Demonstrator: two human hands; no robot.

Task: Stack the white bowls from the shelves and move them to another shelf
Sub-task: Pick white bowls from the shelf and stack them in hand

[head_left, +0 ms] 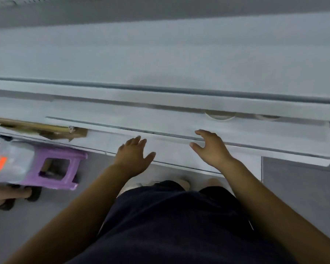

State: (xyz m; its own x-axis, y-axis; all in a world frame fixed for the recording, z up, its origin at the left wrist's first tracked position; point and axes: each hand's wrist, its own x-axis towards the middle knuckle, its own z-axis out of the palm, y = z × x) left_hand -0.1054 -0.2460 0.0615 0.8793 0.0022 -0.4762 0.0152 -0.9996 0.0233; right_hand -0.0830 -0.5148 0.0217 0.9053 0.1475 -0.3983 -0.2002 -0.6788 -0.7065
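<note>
Our left hand and right hand hover spread and empty at the shelf lip. Beyond that lip, tucked under the upper board, two white bowls show only rims. Reaching in blind, we could knock one off.

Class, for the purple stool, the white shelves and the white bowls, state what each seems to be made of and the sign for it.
Purple stool: probably moulded plastic, matt; one even colour, cut-out side panels.
White shelves: smooth painted metal or laminated board; flat pale faces, blur leaves it open.
White bowls: ceramic or plastic, slightly glossy; only thin rims show.
</note>
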